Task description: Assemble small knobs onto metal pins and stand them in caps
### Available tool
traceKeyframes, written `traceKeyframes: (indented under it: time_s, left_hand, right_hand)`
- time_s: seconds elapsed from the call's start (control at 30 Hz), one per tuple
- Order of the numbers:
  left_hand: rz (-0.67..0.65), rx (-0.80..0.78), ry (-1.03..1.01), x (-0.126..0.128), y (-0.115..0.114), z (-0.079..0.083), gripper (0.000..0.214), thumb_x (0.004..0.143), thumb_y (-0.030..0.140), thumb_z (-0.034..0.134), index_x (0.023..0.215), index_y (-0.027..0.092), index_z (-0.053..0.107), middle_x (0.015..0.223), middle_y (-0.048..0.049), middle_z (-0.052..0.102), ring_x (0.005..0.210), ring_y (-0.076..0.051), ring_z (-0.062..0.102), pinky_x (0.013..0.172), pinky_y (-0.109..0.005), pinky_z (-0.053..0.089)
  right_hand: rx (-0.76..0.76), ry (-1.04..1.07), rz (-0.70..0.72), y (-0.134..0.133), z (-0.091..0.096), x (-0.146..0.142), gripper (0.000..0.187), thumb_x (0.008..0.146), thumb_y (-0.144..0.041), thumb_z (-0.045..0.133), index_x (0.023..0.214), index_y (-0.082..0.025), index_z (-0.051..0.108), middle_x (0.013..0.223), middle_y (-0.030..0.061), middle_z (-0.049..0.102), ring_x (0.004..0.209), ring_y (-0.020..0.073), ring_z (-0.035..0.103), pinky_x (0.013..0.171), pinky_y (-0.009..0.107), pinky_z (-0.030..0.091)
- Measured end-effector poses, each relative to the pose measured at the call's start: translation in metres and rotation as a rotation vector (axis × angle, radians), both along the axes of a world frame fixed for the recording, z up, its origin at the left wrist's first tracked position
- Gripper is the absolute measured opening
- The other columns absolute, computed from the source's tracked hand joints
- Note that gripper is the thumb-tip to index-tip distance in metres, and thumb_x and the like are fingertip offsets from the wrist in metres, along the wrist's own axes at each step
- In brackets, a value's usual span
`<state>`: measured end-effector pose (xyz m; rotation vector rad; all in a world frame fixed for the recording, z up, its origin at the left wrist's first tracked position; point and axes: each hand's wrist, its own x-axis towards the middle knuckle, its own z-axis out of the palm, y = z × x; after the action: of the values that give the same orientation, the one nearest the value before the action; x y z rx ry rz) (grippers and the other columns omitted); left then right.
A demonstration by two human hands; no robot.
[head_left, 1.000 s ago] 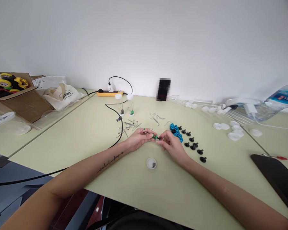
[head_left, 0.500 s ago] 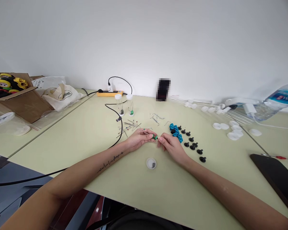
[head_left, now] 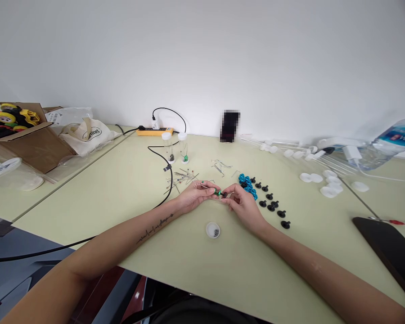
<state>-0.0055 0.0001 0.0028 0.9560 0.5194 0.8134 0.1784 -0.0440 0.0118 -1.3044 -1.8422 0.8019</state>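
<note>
In my left hand (head_left: pixel 196 194), thumb and fingers pinch a small shiny green metal part (head_left: pixel 217 192); a thin metal rod lies along the same fingers. My right hand (head_left: pixel 242 203) is closed on a small black disc-headed piece (head_left: pixel 224 195), which meets the right end of the green part. Fingers partly cover both pieces. Just below the hands stands a small white cap (head_left: pixel 212 231) with tiny metal bits in it. To the right are blue knobbed parts (head_left: pixel 246 184) and several black disc-headed pieces (head_left: pixel 272 207).
Behind my left hand lie scattered thin pins (head_left: pixel 182 177) and hex keys (head_left: pixel 221 167). Two clear tubes (head_left: pixel 183 148) stand near a black cable (head_left: pixel 170 180). White caps (head_left: pixel 330 185) and clear tubes lie right. A black tablet-like slab (head_left: pixel 388 252) and a cardboard box (head_left: pixel 37 146) flank the table.
My right hand's fingers have shifted and opened out slightly, so the black piece at the green part's right end now shows. My left hand has hardly moved.
</note>
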Motion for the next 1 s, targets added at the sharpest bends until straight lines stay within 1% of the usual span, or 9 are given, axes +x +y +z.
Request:
traceKeyframes:
  time_s: [0.2,0.3,0.4,0.47,0.57,0.63,0.73,0.87,1.0]
  left_hand:
    - [0.009,0.02,-0.006,0.0004,0.0006,-0.0007,0.024,0.066,0.023,0.07,0.086,0.01,0.066,0.079,-0.0062,0.063,0.072,-0.012,0.059,0.075,-0.024,0.044]
    - [0.01,0.034,-0.006,0.0003,0.0015,-0.0015,0.024,0.066,0.023,0.07,0.085,0.009,0.066,0.082,-0.0063,0.062,0.073,-0.012,0.06,0.078,-0.025,0.044]
    - [-0.005,0.037,0.002,0.0002,0.0018,-0.0018,0.024,0.066,0.024,0.07,0.085,0.01,0.066,0.083,-0.0063,0.063,0.075,-0.012,0.06,0.08,-0.026,0.043]
    - [-0.004,0.034,-0.003,0.0002,0.0015,-0.0015,0.024,0.066,0.024,0.071,0.085,0.01,0.067,0.082,-0.0062,0.063,0.075,-0.012,0.06,0.081,-0.026,0.043]
    - [0.009,0.023,-0.01,0.0002,0.0008,-0.0007,0.023,0.066,0.023,0.07,0.085,0.01,0.066,0.08,-0.0059,0.063,0.073,-0.011,0.059,0.078,-0.025,0.044]
    - [0.003,0.015,-0.01,0.0001,0.0005,-0.0004,0.022,0.067,0.022,0.069,0.086,0.01,0.066,0.078,-0.0055,0.062,0.073,-0.011,0.059,0.076,-0.025,0.044]
    - [-0.007,0.019,-0.016,-0.0001,0.0007,-0.001,0.021,0.069,0.021,0.068,0.087,0.01,0.065,0.08,-0.0055,0.062,0.073,-0.011,0.059,0.076,-0.024,0.044]
    - [-0.008,0.038,-0.013,-0.0001,0.0014,-0.0017,0.022,0.068,0.022,0.069,0.085,0.009,0.066,0.085,-0.0064,0.063,0.076,-0.012,0.06,0.08,-0.025,0.043]
    - [0.002,0.014,-0.01,0.0001,0.0005,-0.0001,0.024,0.066,0.023,0.07,0.086,0.01,0.066,0.078,-0.006,0.063,0.073,-0.012,0.059,0.078,-0.026,0.044]
  right_hand:
    - [-0.001,0.015,-0.009,-0.0006,0.0018,-0.0005,0.018,0.079,-0.039,0.052,0.084,-0.022,0.052,0.062,-0.0025,0.053,0.055,0.0139,0.05,0.054,0.027,0.039]
    - [-0.028,-0.018,0.012,-0.0015,0.0046,-0.0011,0.029,0.084,-0.045,0.042,0.074,-0.02,0.054,0.055,-0.0024,0.051,0.053,0.0132,0.048,0.053,0.026,0.037]
    - [-0.036,-0.028,0.05,-0.0024,0.007,-0.0021,0.039,0.089,-0.045,0.032,0.066,-0.019,0.052,0.055,-0.0015,0.052,0.051,0.0122,0.048,0.055,0.025,0.037]
    - [-0.032,-0.016,0.049,-0.0026,0.007,-0.0025,0.037,0.089,-0.044,0.034,0.067,-0.02,0.051,0.056,-0.0019,0.053,0.051,0.012,0.048,0.055,0.025,0.037]
    - [-0.026,0.002,0.014,-0.0021,0.0047,-0.0023,0.023,0.084,-0.043,0.045,0.079,-0.021,0.051,0.056,-0.0039,0.051,0.05,0.0125,0.048,0.051,0.024,0.036]
    - [-0.016,0.011,-0.01,-0.0017,0.0032,-0.0018,0.02,0.08,-0.041,0.051,0.085,-0.022,0.05,0.057,-0.0043,0.051,0.05,0.013,0.049,0.05,0.024,0.036]
    - [-0.018,0.002,-0.015,-0.0017,0.0034,-0.0013,0.021,0.08,-0.043,0.05,0.081,-0.022,0.051,0.057,-0.0035,0.051,0.051,0.0131,0.048,0.05,0.024,0.036]
    - [-0.029,-0.018,0.027,-0.0023,0.0061,-0.0012,0.033,0.086,-0.043,0.039,0.067,-0.02,0.05,0.055,-0.0028,0.052,0.05,0.0116,0.047,0.052,0.024,0.035]
    - [-0.022,-0.014,0.012,-0.0017,0.0044,-0.0012,0.021,0.083,-0.041,0.047,0.077,-0.021,0.051,0.055,-0.0043,0.051,0.049,0.0117,0.047,0.051,0.024,0.035]
